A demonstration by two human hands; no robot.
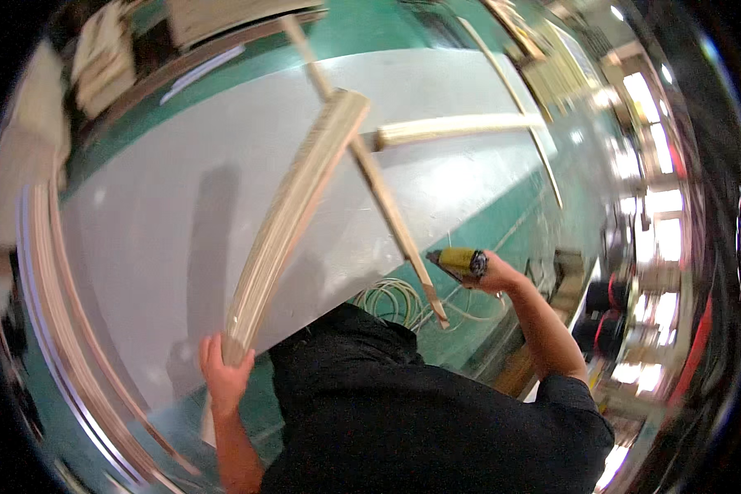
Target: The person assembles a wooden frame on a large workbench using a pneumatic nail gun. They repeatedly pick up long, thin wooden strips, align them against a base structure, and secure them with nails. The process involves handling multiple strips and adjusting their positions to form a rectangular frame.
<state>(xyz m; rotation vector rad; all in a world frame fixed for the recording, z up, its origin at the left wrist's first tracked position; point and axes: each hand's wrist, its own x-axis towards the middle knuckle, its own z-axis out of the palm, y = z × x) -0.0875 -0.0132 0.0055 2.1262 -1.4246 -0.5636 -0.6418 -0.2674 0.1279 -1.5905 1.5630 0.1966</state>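
Workshop with green floor (502,222) and a broad grey sheet (165,239) spread flat across it, blurred shelving and bright lights at the right rim. Nearest, left hand (225,372), fingers wrapped tight around the near end of a long pale wooden plank (292,214); long axis running from that hand up and away to the right, far end resting on the sheet. Right hand (492,276) off the sheet's right edge, fingers closed on a yellow-black power tool (461,263) pointing left. Just beside, a coil of pale cable (391,300). A thin wooden strip (379,185) crossing under the plank. Farther, another pale plank (457,128) lying crosswise. Beyond, stacked pale boards (103,58) at upper left.
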